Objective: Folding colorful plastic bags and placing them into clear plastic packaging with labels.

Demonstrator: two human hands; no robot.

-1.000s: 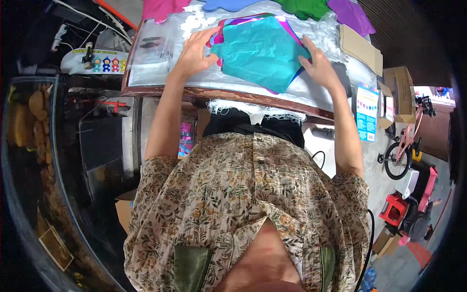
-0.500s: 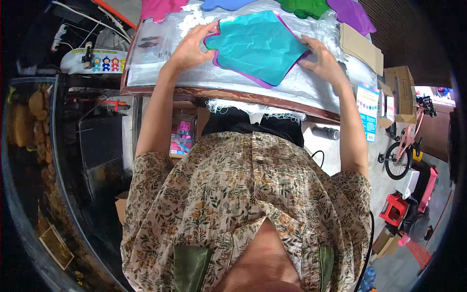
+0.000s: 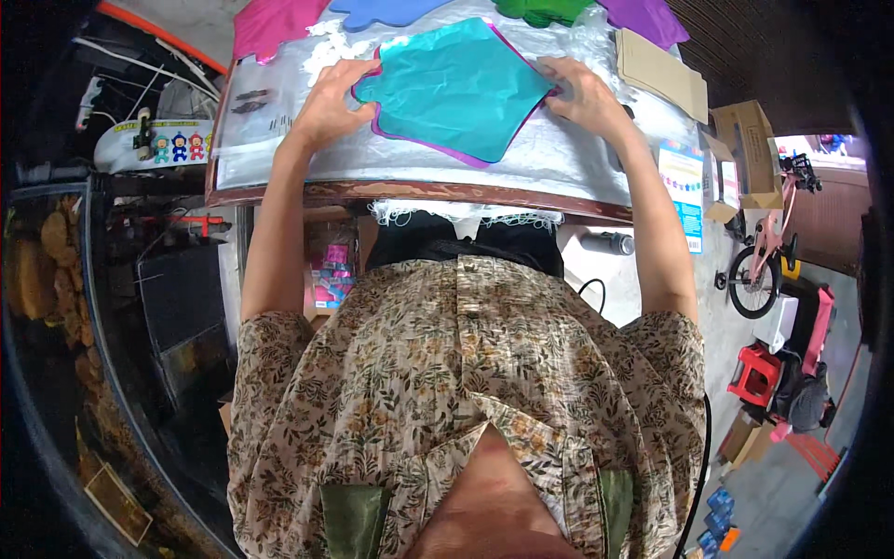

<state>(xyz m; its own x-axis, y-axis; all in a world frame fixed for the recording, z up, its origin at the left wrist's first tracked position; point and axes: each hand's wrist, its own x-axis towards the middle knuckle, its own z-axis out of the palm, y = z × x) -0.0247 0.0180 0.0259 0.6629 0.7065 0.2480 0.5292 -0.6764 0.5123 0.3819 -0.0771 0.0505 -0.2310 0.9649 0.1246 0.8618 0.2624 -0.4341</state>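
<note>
A shiny teal plastic sheet [image 3: 453, 91] with angled, pointed edges lies crinkled on the covered table, and a purple-magenta layer [image 3: 438, 152] peeks out along its border. My left hand [image 3: 328, 104] grips the left end, its thumb on the near edge and its fingers on the far edge of the small tab. At the right tip, my right hand [image 3: 587, 101] has the corner between thumb and fingers. Whether either hand holds both layers, I cannot tell.
Along the far edge lie pink [image 3: 275, 26], blue [image 3: 386, 11], green [image 3: 549, 9] and purple [image 3: 644, 20] sheets. Tan cardboard pieces [image 3: 659, 76] rest at the right, near a printed blue-and-white card [image 3: 681, 191]. A pink bicycle [image 3: 759, 265] and a red stool [image 3: 752, 373] stand on the floor.
The view has shifted, so the table and both hands appear further left. Both hands remain at the same ends of the teal sheet, which lies much as before.
</note>
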